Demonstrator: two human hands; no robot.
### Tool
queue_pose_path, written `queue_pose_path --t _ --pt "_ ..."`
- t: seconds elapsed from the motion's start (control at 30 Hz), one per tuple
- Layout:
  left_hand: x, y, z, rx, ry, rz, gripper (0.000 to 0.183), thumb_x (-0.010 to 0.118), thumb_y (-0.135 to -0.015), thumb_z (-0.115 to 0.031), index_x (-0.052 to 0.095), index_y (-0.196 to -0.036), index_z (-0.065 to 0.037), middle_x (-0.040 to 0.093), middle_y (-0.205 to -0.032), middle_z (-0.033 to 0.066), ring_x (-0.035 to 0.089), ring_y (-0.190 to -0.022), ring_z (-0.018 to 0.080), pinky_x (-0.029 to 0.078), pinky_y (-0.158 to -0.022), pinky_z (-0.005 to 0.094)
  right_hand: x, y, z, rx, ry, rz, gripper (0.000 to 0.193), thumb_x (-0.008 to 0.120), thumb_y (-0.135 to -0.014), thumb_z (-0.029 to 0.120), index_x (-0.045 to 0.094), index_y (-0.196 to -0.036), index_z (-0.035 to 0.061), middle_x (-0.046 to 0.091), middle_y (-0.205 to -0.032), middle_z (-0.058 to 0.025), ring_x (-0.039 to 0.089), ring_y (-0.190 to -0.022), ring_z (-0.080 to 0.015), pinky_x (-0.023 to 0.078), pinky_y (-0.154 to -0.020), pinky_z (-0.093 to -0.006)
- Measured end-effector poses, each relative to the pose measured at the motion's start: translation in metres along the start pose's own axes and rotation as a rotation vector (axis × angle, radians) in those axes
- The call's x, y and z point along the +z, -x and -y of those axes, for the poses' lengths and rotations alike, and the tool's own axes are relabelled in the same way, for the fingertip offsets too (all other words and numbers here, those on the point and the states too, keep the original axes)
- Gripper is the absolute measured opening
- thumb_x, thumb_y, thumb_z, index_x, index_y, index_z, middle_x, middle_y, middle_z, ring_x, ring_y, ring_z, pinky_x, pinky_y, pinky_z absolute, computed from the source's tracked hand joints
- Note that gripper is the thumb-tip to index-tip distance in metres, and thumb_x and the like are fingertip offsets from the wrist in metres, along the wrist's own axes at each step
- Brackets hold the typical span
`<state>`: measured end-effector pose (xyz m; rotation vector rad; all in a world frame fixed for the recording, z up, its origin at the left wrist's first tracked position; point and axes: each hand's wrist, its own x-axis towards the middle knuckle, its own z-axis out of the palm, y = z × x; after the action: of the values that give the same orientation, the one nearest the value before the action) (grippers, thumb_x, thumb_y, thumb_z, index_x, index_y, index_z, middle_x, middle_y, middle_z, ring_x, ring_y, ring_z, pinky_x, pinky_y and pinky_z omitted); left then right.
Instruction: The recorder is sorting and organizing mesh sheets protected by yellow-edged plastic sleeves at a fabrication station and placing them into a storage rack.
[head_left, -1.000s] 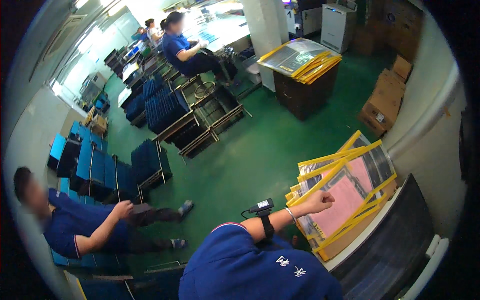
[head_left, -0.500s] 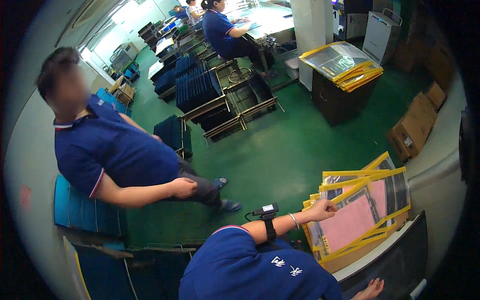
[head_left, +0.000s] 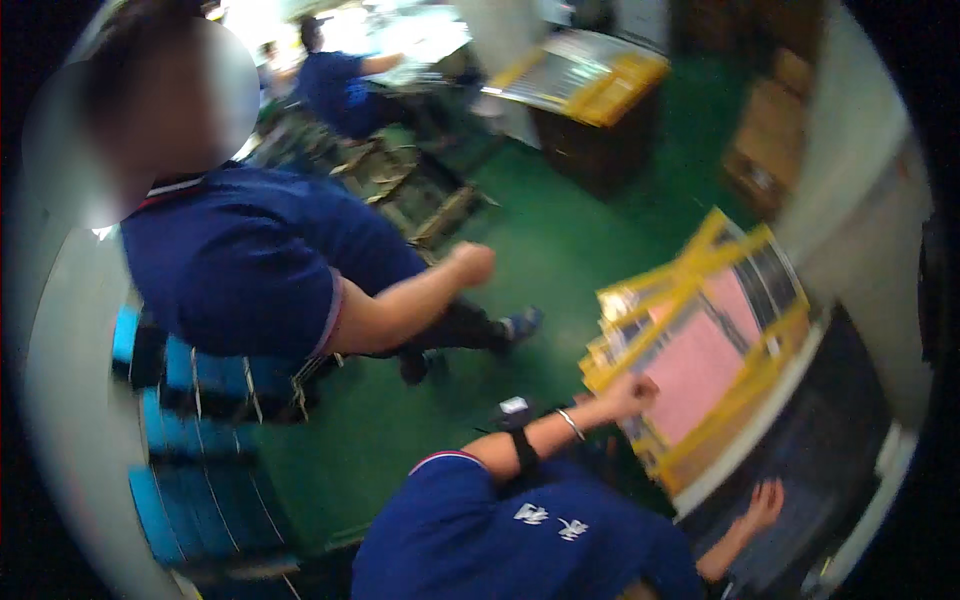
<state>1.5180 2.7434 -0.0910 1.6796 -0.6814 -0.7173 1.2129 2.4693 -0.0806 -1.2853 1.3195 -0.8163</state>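
Observation:
My left hand (head_left: 632, 397) hangs over the near left edge of a stack of yellow-edged framed sheets (head_left: 600, 372). Its fingers look curled but are smeared by motion, and I see nothing held in them; whether it touches the stack is unclear. A pink sheet (head_left: 695, 375) lies on top, within yellow borders. My right hand (head_left: 765, 505) is over a dark, flat panel (head_left: 815, 425) to the right of the stack. Its fingers are apart, with nothing in them. A black strap (head_left: 524, 450) and a silvery bracelet (head_left: 571, 424) circle my left forearm.
Close by on the left stands a person in a blue shirt (head_left: 240, 255), arm bent forward. Blue panels in racks (head_left: 205, 505) line the left wall. A dark cabinet (head_left: 595, 150) bears more yellow-edged sheets. Cardboard boxes (head_left: 770, 135) stand at the right wall.
The view has turned and blurred. The standing person appears larger and farther right, with the forearm raised. My left hand sits lower against the stack; more of my right hand and forearm shows.

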Motion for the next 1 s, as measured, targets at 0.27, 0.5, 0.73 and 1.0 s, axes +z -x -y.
queue_pose_path --t 0.27,0.5,0.73,1.0 --pt "-0.010 0.007 0.045 -0.454 0.063 0.183 0.023 0.059 -0.082 -0.013 0.059 -0.099 0.003 0.063 -0.084 0.0065 0.058 -0.074 0.0108 0.048 -0.063 0.0243 0.040 0.063 0.031 -0.012 -0.159 -0.080 0.026 0.062 -0.079 0.008 0.056 -0.103 0.0008 0.056 -0.095 -0.0074 0.055 -0.087 -0.0155 0.049 -0.076 -0.0292" --pt "-0.024 0.000 0.181 -0.763 -0.368 0.096 0.042 0.065 -0.072 -0.010 0.051 -0.109 0.006 0.061 -0.090 0.0116 0.058 -0.073 0.0132 0.046 -0.059 0.0240 0.052 0.112 0.021 0.103 -0.213 -0.047 0.018 0.060 -0.080 0.004 0.056 -0.097 -0.0002 0.058 -0.086 -0.0034 0.055 -0.077 -0.0095 0.046 -0.072 -0.0223" --pt "-0.021 -0.028 0.251 -0.655 -0.416 -0.056 0.070 0.073 -0.063 -0.037 0.048 -0.109 0.009 0.058 -0.100 0.0219 0.057 -0.094 0.0325 0.045 -0.081 0.0363 0.078 0.154 -0.023 0.229 -0.111 0.157 0.017 0.060 -0.081 0.003 0.056 -0.097 0.0018 0.059 -0.090 -0.0023 0.054 -0.081 -0.0074 0.044 -0.073 -0.0205" --pt "-0.032 -0.034 0.231 -0.832 -0.439 0.057 0.061 0.075 -0.064 -0.039 0.054 -0.103 0.003 0.058 -0.070 0.0050 0.054 -0.053 0.0204 0.047 -0.054 0.0307 0.131 0.187 -0.092 0.336 -0.049 0.201 0.014 0.059 -0.082 0.008 0.057 -0.095 0.0035 0.058 -0.087 -0.0017 0.054 -0.078 -0.0066 0.043 -0.071 -0.0203"
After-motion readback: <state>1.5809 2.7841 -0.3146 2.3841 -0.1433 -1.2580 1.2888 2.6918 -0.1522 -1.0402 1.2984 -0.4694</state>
